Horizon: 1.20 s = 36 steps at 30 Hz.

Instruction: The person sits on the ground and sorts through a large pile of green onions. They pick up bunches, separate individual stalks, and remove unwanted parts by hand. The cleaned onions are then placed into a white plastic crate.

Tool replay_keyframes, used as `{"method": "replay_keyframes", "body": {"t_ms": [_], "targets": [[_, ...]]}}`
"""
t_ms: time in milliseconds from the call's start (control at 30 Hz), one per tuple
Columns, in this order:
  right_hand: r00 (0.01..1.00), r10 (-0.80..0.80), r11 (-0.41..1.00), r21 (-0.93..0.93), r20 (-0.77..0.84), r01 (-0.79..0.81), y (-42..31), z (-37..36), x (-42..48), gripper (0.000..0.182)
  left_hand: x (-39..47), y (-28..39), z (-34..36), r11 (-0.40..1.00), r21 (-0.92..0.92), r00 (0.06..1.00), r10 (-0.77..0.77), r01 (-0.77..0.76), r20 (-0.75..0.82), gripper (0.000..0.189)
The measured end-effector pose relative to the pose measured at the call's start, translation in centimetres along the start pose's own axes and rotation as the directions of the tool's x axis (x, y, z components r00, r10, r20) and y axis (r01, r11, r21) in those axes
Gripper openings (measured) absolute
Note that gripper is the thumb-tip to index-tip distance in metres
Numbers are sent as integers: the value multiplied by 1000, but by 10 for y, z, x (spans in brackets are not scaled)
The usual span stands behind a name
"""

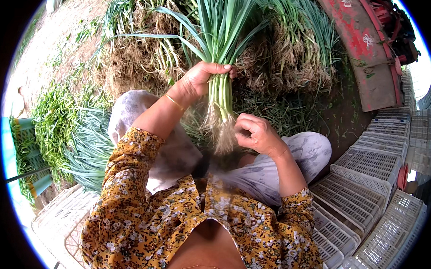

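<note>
My left hand (210,75) is closed around a bunch of green onions (220,86), upright in front of me, with the green leaves at the top and the pale roots hanging down. My right hand (253,132) is beside the roots, its fingers curled; whether it pinches any root strands cannot be told. Heaps of green onions with brown, soil-coloured roots (291,59) lie beyond the bunch. Another pile of green onions (90,148) lies to the left of my knee, its leaves towards me.
White plastic crates (367,164) stand in rows on the right, and another crate (61,209) is at lower left. A worn red metal machine part (368,51) is at upper right. Loose green leaves (54,125) are heaped on the left. A plastic bottle (344,267) is at lower right.
</note>
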State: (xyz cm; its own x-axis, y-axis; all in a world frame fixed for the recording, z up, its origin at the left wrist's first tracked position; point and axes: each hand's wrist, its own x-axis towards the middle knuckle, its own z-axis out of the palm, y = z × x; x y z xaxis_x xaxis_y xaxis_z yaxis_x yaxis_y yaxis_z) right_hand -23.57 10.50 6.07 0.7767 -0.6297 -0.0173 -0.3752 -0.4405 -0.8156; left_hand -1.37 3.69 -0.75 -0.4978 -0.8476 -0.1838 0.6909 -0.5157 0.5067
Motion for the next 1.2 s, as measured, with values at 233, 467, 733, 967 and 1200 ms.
{"method": "replay_keyframes", "body": {"t_ms": [233, 467, 733, 967, 1200], "targets": [[986, 84, 963, -242, -141, -117, 9, 10, -29, 20, 4, 2, 2, 1000, -26, 1000, 17, -17, 3, 21], [946, -166, 938, -342, -277, 64, 4, 24, 30, 12, 9, -10, 1, 999, -4, 997, 49, -49, -58, 15], [843, 454, 820, 506, -289, -268, 71, 23, 14, 39, 13, -44, 18, 800, 592, 865, 364, -101, -344, 42], [636, 762, 349, 904, -121, -246, 80, 28, 98, 32, 1, -91, 32, 63, 927, 873, 317, 369, -370, 67], [745, 649, 461, 858, -152, -226, 87, 18, 99, 24, -21, -95, 32, 167, 951, 916, 270, 259, -296, 112]]}}
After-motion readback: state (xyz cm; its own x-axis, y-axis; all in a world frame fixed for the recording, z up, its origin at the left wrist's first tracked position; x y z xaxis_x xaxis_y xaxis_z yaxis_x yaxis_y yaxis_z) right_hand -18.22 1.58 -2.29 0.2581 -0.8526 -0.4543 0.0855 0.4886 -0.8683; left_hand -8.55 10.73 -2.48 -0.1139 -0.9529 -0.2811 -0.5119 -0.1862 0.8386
